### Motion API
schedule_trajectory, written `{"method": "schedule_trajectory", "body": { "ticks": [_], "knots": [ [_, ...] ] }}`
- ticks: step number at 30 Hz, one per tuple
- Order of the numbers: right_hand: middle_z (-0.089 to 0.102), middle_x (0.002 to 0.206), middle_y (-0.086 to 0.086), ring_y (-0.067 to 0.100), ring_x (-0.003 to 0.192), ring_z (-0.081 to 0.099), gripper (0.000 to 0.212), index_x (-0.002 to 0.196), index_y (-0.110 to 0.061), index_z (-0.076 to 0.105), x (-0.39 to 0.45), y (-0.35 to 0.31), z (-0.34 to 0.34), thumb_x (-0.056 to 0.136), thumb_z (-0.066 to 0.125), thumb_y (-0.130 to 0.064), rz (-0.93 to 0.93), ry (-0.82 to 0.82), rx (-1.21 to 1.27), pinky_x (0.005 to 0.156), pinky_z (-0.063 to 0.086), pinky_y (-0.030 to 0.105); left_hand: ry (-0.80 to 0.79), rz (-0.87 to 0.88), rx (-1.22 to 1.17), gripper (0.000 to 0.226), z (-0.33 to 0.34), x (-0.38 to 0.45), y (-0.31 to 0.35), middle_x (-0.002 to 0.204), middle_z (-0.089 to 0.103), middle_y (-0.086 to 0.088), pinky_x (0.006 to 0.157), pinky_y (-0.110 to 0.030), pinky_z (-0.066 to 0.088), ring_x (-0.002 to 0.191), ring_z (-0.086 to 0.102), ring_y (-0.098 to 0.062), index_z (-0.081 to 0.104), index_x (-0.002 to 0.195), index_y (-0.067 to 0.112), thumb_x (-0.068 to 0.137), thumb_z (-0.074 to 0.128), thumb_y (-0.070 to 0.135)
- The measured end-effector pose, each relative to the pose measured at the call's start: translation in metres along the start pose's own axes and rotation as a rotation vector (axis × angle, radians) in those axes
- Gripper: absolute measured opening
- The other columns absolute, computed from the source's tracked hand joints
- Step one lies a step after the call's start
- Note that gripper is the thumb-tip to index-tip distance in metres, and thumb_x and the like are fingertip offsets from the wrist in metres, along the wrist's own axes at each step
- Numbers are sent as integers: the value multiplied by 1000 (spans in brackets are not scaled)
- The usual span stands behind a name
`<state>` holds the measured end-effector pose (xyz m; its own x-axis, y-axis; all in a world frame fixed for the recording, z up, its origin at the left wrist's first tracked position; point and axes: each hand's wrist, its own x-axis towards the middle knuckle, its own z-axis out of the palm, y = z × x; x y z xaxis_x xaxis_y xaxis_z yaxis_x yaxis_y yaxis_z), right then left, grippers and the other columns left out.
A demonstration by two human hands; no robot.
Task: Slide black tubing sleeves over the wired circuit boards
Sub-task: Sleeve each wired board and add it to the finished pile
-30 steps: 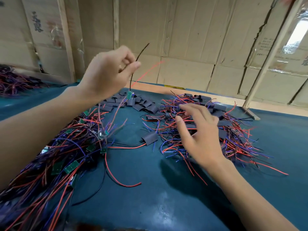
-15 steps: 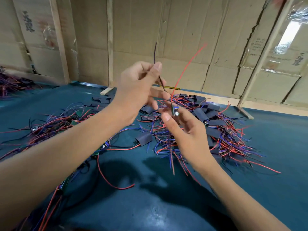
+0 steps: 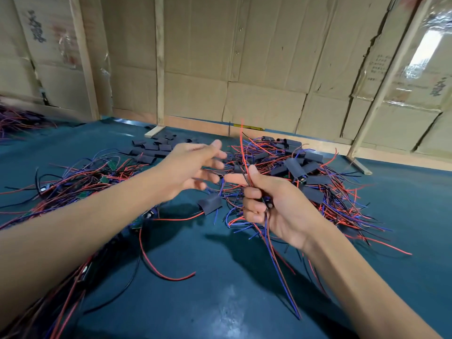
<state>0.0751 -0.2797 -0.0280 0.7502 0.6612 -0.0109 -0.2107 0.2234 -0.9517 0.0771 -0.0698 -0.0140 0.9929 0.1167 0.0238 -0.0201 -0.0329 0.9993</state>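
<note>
My right hand (image 3: 274, 206) grips a wired circuit board (image 3: 267, 203); its red and black wires stick up past my thumb, and red and blue wires hang down below my palm. My left hand (image 3: 193, 167) hovers just left of it with fingers spread and holds nothing. A loose black tubing sleeve (image 3: 210, 203) lies on the mat below my left hand. More empty sleeves (image 3: 151, 149) lie at the back. A pile of sleeved boards (image 3: 300, 172) lies behind my right hand, and a tangle of bare green boards (image 3: 80, 177) lies at left.
The work surface is a dark teal mat (image 3: 220, 289). Cardboard panels and wooden battens (image 3: 160, 69) wall the back edge. A loose red wire (image 3: 159, 263) curls on the mat near my left forearm. Another wire heap (image 3: 17, 118) sits far left.
My left hand has let go of the wires and opened, dropping lower. My right hand has closed round the board and wires and now holds them alone.
</note>
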Motion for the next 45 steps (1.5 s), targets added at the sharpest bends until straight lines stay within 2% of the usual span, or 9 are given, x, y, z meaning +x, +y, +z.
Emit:
{"method": "schedule_trajectory", "body": {
  "ticks": [4,7,12,18,25,28,37,42,45],
  "knots": [
    [34,67,-1,11,53,32,29,102,-1,77,-2,-3,-11,92,65,-25,-5,-15,-117,45,33,22,374,62,543,25,-52,41,-11,85,70,-5,53,-24,42,61,61,-15,69,87,13,100,56,30],
    [46,67,4,14,52,44,22,94,-1,72,0,1,-13,91,65,-21,-29,-2,-168,42,35,23,352,103,1187,24,-98,71,-26,98,69,-21,75,-34,47,86,61,-35,65,82,6,98,53,19],
    [50,64,1,8,40,29,19,97,-2,69,2,5,-14,101,55,-14,-69,31,-162,38,19,16,151,-144,1589,55,-133,113,-58,151,37,-14,108,-51,39,134,38,-40,38,150,21,96,47,20],
    [16,63,7,10,39,16,28,87,-15,76,2,3,-11,100,58,-31,-156,107,-304,37,17,15,135,-281,1677,61,-144,130,-47,140,39,-14,103,-56,40,131,39,-40,35,145,35,86,44,22],
    [70,71,5,19,46,57,29,100,-3,67,4,12,-5,108,42,-16,-184,79,-470,47,49,26,25,-279,1568,48,-143,113,-24,136,55,-13,99,-31,44,116,55,-31,53,140,15,92,59,12],
    [71,72,10,24,46,54,26,102,-4,61,6,12,-6,110,36,-12,-208,124,-549,47,48,27,14,-275,1676,21,-140,103,-13,117,65,-11,87,-29,48,95,55,-25,63,111,16,92,61,9],
    [65,75,6,18,46,39,24,102,3,58,9,15,-10,109,37,-8,-211,199,-539,39,31,22,14,-349,2079,21,-124,95,-10,138,45,-12,98,-45,41,128,40,-37,50,118,23,100,52,36],
    [33,53,-2,9,33,26,28,95,-9,71,9,11,-14,106,50,-24,-290,311,-557,36,26,17,82,249,1856,24,-107,97,-10,120,54,-18,93,-40,43,117,53,-38,58,119,5,98,50,13],
    [29,48,-6,9,31,24,29,92,-13,72,9,10,-17,105,53,-29,-338,357,-580,36,26,17,-31,198,1618,38,-72,84,-26,120,47,-17,90,-34,43,114,53,-38,49,139,12,102,49,21]
  ]
}}
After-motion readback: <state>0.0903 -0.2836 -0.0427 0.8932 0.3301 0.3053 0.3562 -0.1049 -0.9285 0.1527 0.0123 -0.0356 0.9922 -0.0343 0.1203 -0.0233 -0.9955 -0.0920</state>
